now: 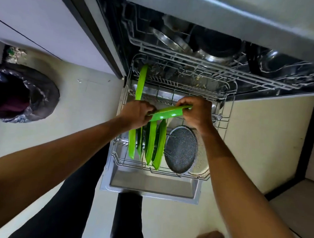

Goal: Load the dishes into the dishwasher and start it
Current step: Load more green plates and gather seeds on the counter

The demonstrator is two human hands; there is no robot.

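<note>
2 hands [137,114] [197,114] hide ends of green plate [168,113].

No legible text (or numbers) — none.

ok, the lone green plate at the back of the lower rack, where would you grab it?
Pinch the exposed upper rim of the lone green plate from above, across its two faces. It stands on edge in the lower rack, so probably only that thin rim is free to take.
</note>
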